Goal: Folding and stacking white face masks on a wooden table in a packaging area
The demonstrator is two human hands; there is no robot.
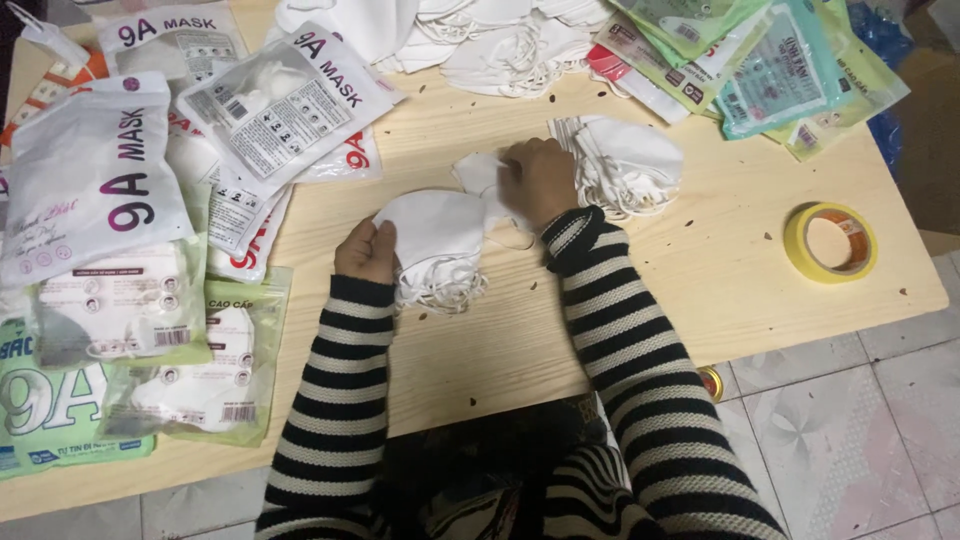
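While hands (365, 252) grip soft masks (440, 235)

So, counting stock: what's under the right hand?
The right hand presses a white mask on the wooden table; how many masks lie beneath is hidden.

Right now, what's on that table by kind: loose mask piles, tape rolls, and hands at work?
Loose white mask piles: 3 (one under the hands, one beside them, one at the far edge)
Yellow tape rolls: 1
Hands: 2 (left hand, right hand)
Total: 6
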